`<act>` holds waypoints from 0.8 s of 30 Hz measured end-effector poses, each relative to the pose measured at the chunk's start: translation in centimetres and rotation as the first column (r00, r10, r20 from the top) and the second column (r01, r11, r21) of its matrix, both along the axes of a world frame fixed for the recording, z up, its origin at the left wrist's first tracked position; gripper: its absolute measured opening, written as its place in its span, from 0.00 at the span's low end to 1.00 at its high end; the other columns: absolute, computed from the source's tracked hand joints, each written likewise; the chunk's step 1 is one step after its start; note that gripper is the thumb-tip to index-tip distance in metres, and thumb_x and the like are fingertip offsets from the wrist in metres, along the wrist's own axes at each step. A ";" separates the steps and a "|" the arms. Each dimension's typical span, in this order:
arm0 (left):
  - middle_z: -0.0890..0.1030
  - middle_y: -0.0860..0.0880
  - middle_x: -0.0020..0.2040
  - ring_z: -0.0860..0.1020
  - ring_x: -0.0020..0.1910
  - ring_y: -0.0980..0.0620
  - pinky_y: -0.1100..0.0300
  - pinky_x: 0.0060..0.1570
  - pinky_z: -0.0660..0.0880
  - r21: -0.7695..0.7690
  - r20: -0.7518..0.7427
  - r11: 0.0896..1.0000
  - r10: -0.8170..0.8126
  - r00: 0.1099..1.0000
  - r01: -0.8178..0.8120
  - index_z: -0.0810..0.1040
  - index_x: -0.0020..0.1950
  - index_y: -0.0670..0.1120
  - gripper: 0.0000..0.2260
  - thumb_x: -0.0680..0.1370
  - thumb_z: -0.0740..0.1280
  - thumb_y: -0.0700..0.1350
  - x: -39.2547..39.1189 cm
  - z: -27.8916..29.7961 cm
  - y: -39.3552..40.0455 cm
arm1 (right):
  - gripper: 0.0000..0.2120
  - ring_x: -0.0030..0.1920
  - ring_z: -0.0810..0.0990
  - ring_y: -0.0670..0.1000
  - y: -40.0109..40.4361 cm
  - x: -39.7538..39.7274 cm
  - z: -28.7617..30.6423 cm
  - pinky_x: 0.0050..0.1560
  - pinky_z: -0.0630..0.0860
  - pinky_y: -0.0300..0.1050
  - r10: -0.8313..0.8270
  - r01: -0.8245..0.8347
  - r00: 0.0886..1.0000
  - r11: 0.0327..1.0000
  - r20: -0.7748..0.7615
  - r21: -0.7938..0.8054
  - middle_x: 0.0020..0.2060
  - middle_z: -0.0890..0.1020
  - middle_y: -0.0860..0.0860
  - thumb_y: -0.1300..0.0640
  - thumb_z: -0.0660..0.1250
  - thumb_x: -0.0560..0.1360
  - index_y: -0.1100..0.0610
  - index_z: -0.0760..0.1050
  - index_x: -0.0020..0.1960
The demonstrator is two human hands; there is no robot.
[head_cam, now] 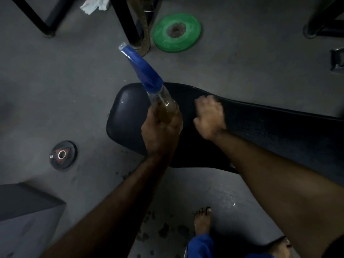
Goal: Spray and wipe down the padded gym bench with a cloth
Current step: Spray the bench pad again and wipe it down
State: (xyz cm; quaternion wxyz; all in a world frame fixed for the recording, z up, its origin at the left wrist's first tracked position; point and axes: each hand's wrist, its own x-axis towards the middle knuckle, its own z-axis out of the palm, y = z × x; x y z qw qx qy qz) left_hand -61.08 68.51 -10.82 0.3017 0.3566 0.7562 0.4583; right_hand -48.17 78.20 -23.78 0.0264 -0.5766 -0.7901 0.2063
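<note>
The black padded bench (126,116) runs from the middle of the view out to the right edge, with a few wet spots near its rounded left end. My left hand (160,135) grips a clear spray bottle (163,103) holding amber liquid, and its blue trigger head (143,67) points up and away over the pad's end. Just right of the bottle, my right hand (210,116) rests on the pad with its thumb spread, blurred by motion. I see no cloth under it. A crumpled white cloth (95,4) lies on the floor at the top left.
A green weight plate (176,32) lies on the grey floor beyond the bench, beside black frame legs (126,21). A small black plate (63,155) lies at the left and a grey box (24,211) at the lower left. My bare foot (202,222) stands below the bench.
</note>
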 end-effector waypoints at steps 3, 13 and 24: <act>0.81 0.61 0.46 0.80 0.47 0.67 0.64 0.48 0.78 0.022 -0.052 1.000 0.004 0.999 -0.003 0.74 0.58 0.55 0.14 0.74 0.72 0.48 0.0 -0.2 0.5 | 0.35 0.81 0.49 0.53 0.2 -0.5 -0.2 0.80 0.47 0.59 0.379 -0.380 0.921 0.925 -0.092 0.004 0.81 0.57 0.50 0.53 0.63 0.77 0.51 0.54 0.81; 0.82 0.59 0.49 0.80 0.47 0.65 0.59 0.51 0.79 -0.045 0.037 0.999 -0.018 0.999 0.020 0.76 0.59 0.54 0.15 0.73 0.72 0.48 1.8 0.7 -1.2 | 0.40 0.81 0.50 0.55 -7.9 7.1 -0.6 0.79 0.47 0.56 0.234 -0.234 0.972 0.972 0.000 -0.003 0.81 0.56 0.51 0.49 0.68 0.74 0.49 0.52 0.81; 0.81 0.59 0.44 0.80 0.42 0.66 0.64 0.45 0.77 -0.079 0.020 0.994 -0.075 0.997 0.077 0.75 0.52 0.60 0.13 0.72 0.73 0.48 4.9 2.6 -3.9 | 0.35 0.81 0.53 0.55 -11.2 13.7 -0.2 0.79 0.51 0.55 -0.099 0.100 0.995 0.995 0.026 -0.013 0.80 0.60 0.51 0.58 0.67 0.75 0.50 0.59 0.80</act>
